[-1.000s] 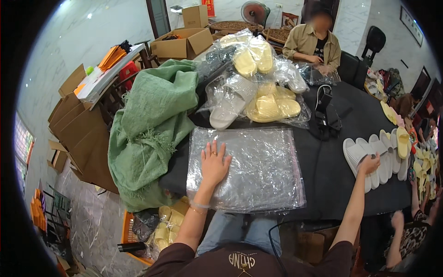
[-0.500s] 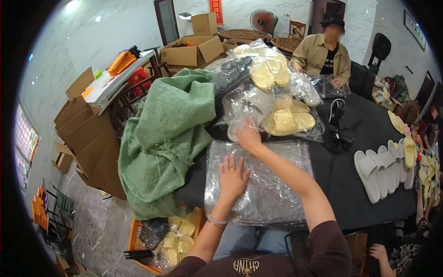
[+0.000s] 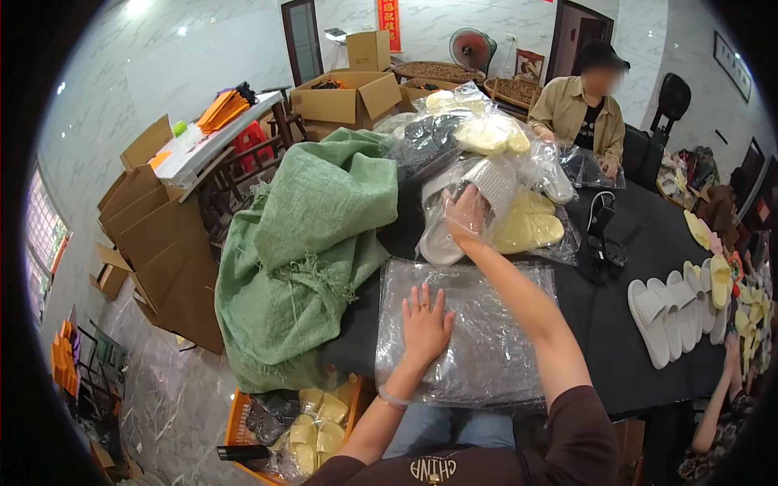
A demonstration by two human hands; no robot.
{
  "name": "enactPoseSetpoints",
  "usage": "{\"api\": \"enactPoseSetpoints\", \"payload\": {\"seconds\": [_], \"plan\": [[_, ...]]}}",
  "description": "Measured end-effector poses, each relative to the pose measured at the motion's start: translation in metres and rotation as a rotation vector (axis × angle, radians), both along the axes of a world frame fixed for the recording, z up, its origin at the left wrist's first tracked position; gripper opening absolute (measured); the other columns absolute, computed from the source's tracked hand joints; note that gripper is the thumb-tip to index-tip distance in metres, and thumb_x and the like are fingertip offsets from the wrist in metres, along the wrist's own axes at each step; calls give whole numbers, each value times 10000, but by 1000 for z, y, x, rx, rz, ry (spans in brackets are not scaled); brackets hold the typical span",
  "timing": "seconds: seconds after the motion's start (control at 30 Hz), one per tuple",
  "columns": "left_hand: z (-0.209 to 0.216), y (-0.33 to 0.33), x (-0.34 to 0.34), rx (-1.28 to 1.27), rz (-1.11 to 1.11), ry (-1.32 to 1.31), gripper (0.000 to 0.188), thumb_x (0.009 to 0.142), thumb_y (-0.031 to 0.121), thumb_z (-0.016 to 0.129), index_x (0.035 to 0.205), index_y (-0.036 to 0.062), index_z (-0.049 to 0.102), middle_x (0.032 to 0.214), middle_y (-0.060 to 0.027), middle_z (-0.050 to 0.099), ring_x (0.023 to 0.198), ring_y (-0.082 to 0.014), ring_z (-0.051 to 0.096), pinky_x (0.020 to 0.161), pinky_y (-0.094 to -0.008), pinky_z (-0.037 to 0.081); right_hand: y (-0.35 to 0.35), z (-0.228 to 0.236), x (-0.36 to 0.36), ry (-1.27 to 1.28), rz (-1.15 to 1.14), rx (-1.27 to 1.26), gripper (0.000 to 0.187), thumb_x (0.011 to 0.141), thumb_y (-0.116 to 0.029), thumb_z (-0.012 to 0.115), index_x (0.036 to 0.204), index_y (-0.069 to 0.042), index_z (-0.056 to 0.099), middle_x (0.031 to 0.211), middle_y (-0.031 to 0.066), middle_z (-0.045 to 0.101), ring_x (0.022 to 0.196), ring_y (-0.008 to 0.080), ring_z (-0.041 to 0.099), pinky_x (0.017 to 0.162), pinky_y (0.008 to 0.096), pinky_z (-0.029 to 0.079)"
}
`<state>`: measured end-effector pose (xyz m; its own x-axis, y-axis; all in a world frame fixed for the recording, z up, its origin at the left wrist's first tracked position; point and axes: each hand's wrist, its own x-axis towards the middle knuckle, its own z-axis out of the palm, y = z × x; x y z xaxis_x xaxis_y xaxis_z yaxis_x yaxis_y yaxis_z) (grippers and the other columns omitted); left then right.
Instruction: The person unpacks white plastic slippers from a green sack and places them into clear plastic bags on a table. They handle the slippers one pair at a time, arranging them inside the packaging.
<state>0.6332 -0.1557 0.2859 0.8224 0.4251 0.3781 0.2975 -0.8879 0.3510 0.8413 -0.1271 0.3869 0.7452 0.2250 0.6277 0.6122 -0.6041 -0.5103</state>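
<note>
My left hand (image 3: 426,327) lies flat, fingers spread, on a stack of clear plastic bags (image 3: 494,348) at the table's near edge. Just beyond the stack, my right hand (image 3: 468,212) grips a clear bag holding light grey slippers (image 3: 444,245); the film covers part of the fingers. Bagged yellow slippers (image 3: 531,223) rest right beside that hand. Behind them rises a pile of bagged footwear, with more yellow slippers (image 3: 493,134) and a dark bagged pair (image 3: 429,139).
A green woven sack (image 3: 316,219) drapes over the table's left side. Below it stands an orange crate (image 3: 235,429) of bagged slippers. Loose grey slippers (image 3: 648,320) line the right side, near a black device (image 3: 600,235). A person (image 3: 585,117) sits across; another person's arm (image 3: 717,405) shows lower right.
My right hand has moved slightly right and away from me, and the bagged grey slippers now sit raised and turned under it. The left hand stays flat on the bags; the whole view has shifted.
</note>
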Motion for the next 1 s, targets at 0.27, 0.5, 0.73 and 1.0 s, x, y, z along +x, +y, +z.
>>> {"api": "enactPoseSetpoints", "payload": {"seconds": [0.27, 0.5, 0.73, 1.0], "plan": [[-7, -2, 6, -14, 4, 43, 533, 913, 410, 479, 1354, 110, 471, 1466, -202, 327, 1364, -392, 270, 1102, -525, 195, -108, 29, -28, -34, 30, -40, 643, 790, -442, 678, 1138, 72, 509, 1101, 292, 575, 1047, 445, 541, 917, 482, 422], [-16, 3, 7, 11, 40, -12, 540, 923, 376, 481, 1339, 33, 461, 1454, -191, 355, 1368, -362, 282, 1113, -495, 198, -210, 80, -61, 34, 288, 105, 616, 826, -299, 662, 1273, 69, 452, 1178, 237, 563, 1093, 318, 549, 958, 375, 411], [3, 10, 4, -701, 18, -550, 414, 979, 314, 441, 1190, -21, 561, 1249, -186, 558, 1136, -323, 546, 1011, -421, 385, -287, 93, -80, 134, 777, 376, 592, 778, -108, 621, 1308, 49, 408, 1236, 205, 517, 1164, 257, 494, 964, 355, 395], [47, 48, -15, -1786, -277, -615, 674, 923, 518, 485, 1276, -56, 473, 1238, -180, 541, 1050, -300, 579, 887, -372, 486, -274, 24, -55, 17, 682, -458, 409, 724, -195, 606, 1054, 42, 560, 1030, 235, 580, 1000, 405, 533, 868, 444, 430]]}}
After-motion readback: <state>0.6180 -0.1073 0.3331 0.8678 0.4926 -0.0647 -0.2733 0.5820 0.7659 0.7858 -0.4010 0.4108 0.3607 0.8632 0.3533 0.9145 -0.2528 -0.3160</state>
